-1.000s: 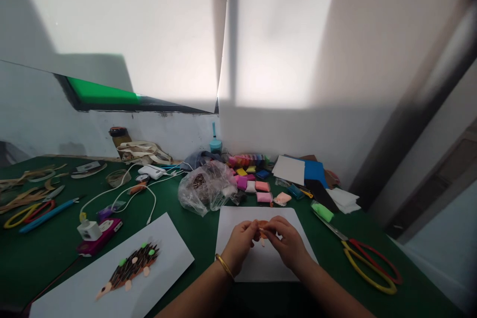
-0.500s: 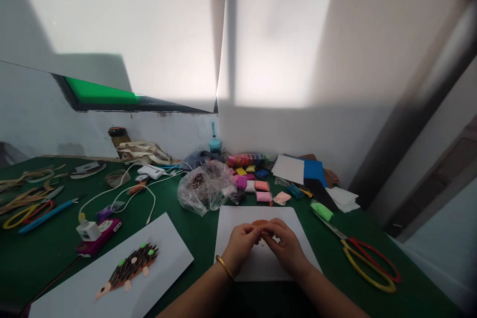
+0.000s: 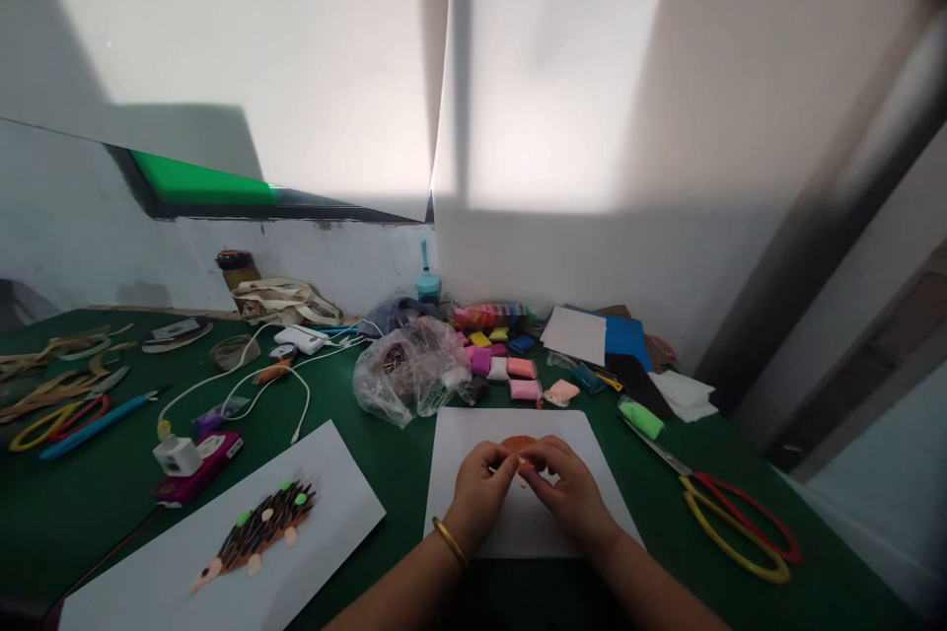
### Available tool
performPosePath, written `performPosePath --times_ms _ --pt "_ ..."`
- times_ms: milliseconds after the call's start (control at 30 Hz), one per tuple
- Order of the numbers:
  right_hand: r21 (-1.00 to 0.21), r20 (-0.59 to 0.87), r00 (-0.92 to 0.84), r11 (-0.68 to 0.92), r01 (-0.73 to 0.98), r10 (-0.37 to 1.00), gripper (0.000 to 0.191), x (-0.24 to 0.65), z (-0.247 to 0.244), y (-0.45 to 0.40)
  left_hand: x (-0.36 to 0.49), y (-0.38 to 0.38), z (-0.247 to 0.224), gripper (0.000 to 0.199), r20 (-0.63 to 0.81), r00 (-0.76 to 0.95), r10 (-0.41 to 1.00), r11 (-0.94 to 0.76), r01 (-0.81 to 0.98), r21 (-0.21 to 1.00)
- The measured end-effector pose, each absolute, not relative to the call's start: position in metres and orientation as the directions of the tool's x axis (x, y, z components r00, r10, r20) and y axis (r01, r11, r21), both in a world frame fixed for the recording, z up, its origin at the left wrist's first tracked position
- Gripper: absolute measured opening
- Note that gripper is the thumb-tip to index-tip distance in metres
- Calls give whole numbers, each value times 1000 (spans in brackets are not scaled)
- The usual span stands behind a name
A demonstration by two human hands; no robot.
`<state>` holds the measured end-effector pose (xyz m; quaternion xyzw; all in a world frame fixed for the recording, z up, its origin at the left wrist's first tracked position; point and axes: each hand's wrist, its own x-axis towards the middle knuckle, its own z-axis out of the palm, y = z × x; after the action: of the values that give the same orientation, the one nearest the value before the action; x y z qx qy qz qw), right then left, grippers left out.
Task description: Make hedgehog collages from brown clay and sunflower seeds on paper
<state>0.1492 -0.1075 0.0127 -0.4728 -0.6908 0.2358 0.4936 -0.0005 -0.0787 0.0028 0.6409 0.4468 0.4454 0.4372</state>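
Note:
Over a white sheet of paper [image 3: 459,429], my left hand [image 3: 482,488] and my right hand [image 3: 563,485] meet, fingertips pinched together. Between them is a small piece of peach-coloured clay, mostly hidden by the fingers. An orange-brown clay shape [image 3: 518,441] lies on the paper just behind my fingertips, its near part covered by my hands. A tiny pale bit [image 3: 523,484] shows below the fingers. On another sheet [image 3: 340,473] at the left is a hedgehog picture [image 3: 258,532] with dark spines, an orange-brown body and green and peach dots.
Clay packets [image 3: 524,389], a clear plastic bag [image 3: 406,375] of brown bits and an opened peach packet [image 3: 560,392] lie behind the paper. Large scissors [image 3: 732,523] and a green packet [image 3: 640,418] lie at right. Cables and a magenta power device [image 3: 196,473] are at left.
The fingers have shifted slightly around the small piece, both hands still pinched together. The view has moved very little; everything on the table stays put.

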Motion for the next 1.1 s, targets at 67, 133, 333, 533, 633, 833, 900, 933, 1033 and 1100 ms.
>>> performPosePath --times_ms 67,133,333,533,633,833,900,933,1033,1100 --pt "-787 463 -70 446 427 884 15 150 12 -107 -1 -79 3 29 184 214 959 -225 185 957" --pt "-785 465 -70 448 427 882 17 151 12 -107 -2 -80 4 31 196 223 955 -238 181 954" --pt "-781 473 -89 464 418 876 12 150 10 -108 -1 -79 0 30 167 271 948 -219 175 960" --pt "-764 484 -89 470 443 871 11 149 8 -108 0 -80 0 26 170 253 952 -211 144 967" --pt "-761 485 -93 472 445 870 12 149 8 -108 0 -79 1 28 158 231 960 -188 112 976" --pt "-810 450 -74 442 386 890 14 150 11 -109 -1 -77 -1 29 133 290 948 -162 78 984" --pt "-812 452 -70 443 380 889 15 150 12 -109 -2 -77 -2 31 147 312 938 -184 90 979" --pt "-812 457 -61 445 379 887 16 150 12 -109 -2 -78 -1 31 157 318 935 -197 98 976" --pt "-811 466 -45 447 378 884 15 150 11 -109 -2 -79 1 28 175 301 937 -221 127 967" --pt "-808 465 -52 448 383 884 14 150 11 -109 -2 -79 2 26 168 263 950 -211 142 967"
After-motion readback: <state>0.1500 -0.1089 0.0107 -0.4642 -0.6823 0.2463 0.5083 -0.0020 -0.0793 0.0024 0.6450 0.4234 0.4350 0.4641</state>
